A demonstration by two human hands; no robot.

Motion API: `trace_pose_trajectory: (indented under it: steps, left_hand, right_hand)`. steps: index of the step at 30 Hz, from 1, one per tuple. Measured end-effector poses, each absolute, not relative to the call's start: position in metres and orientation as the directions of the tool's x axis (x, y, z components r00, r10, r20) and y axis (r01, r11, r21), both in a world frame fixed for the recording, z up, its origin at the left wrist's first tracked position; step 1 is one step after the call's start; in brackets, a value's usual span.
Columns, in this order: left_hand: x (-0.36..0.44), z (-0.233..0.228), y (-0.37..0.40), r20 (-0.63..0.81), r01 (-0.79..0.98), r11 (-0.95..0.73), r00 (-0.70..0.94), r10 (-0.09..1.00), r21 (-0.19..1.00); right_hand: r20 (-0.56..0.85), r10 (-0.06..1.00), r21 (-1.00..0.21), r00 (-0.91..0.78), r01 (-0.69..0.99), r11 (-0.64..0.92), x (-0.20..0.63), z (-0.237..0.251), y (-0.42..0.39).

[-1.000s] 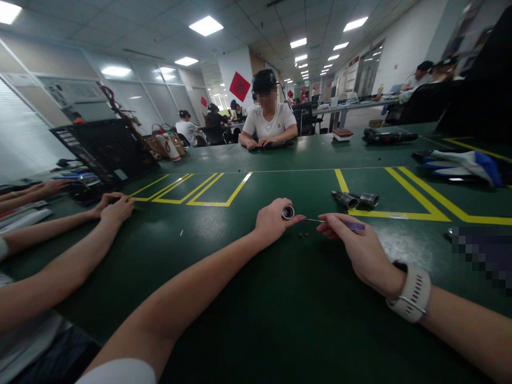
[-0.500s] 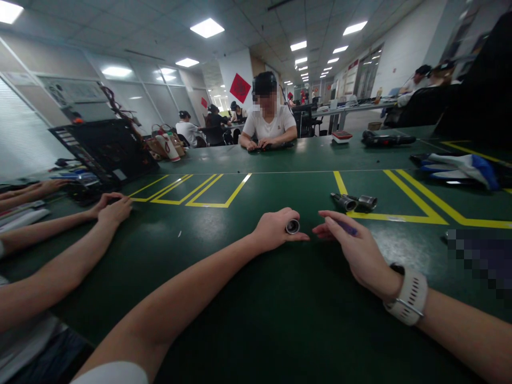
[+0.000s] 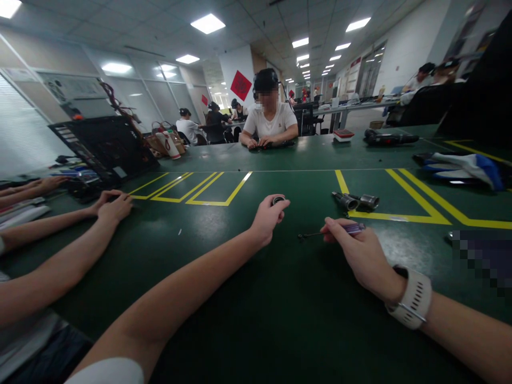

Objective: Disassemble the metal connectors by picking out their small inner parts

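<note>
My left hand [image 3: 267, 217] is closed around a small round metal part [image 3: 278, 200], held a little above the green table [image 3: 248, 298]. My right hand [image 3: 356, 250], with a white watch on the wrist, grips a small screwdriver with a purple handle [image 3: 347, 229]. The screwdriver's thin shaft points left and its tip rests on the table at some tiny dark screws [image 3: 301, 236]. The two hands are apart, with the screws between them.
Two metal cylinders [image 3: 355, 201] lie by a yellow line beyond my right hand. A co-worker's forearms and hands [image 3: 110, 205] rest at the left. A black case [image 3: 104, 149], a person seated across the table [image 3: 271, 118], a power tool [image 3: 390, 138] and blue-white cloth [image 3: 464, 164] lie farther off.
My left hand has lifted the round part up and away from my right hand. The right hand has turned the screwdriver so its tip points at the screws on the table.
</note>
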State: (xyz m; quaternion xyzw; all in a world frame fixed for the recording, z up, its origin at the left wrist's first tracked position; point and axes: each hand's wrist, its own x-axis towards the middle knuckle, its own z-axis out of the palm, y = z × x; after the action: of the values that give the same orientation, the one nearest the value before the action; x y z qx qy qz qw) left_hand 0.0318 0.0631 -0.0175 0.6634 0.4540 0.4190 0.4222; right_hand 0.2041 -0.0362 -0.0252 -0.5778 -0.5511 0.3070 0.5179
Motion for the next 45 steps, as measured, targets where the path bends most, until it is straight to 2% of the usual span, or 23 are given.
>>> trace_pose_trajectory:
  steps: [3,5,11,15,22,30,35,40,45]
  left_hand:
    - [0.037,-0.019,0.060,0.048,-0.018,-0.045,0.216,0.975,0.999]
    - [0.039,-0.020,0.059,0.055,-0.073,-0.041,0.194,0.979,0.996]
    - [0.041,-0.026,0.053,0.129,-0.049,-0.121,0.201,0.971,0.991]
    - [0.041,-0.031,0.053,0.178,-0.036,-0.175,0.206,0.962,0.984]
    - [0.039,-0.039,0.055,0.235,-0.064,-0.226,0.231,0.944,0.972]
    - [0.039,-0.041,0.057,0.220,-0.109,-0.200,0.222,0.950,0.974]
    - [0.041,-0.040,0.057,0.199,-0.121,-0.177,0.198,0.960,0.977]
    - [0.042,-0.038,0.057,0.139,-0.161,-0.109,0.187,0.972,0.981]
    - [0.041,-0.039,0.059,0.090,-0.185,-0.053,0.201,0.975,0.981]
  right_hand:
    - [0.226,0.956,-0.922,0.187,0.359,0.147,0.203,-0.022,-0.038]
    - [0.235,0.954,-0.923,0.185,0.349,0.160,0.203,-0.022,-0.038]
    - [0.247,0.953,-0.945,0.173,0.262,0.197,0.203,-0.026,-0.037]
    - [0.245,0.951,-0.944,0.188,0.271,0.189,0.204,-0.028,-0.037]
    - [0.336,0.884,-0.920,0.326,0.314,0.234,0.205,-0.026,-0.040]
    - [0.303,0.904,-0.910,0.302,0.373,0.180,0.202,-0.022,-0.041]
    - [0.308,0.887,-0.884,0.343,0.447,0.134,0.205,-0.023,-0.038]
    - [0.261,0.898,-0.912,0.355,0.395,0.109,0.210,-0.030,-0.033]
    - [0.287,0.903,-0.927,0.318,0.332,0.177,0.209,-0.031,-0.035]
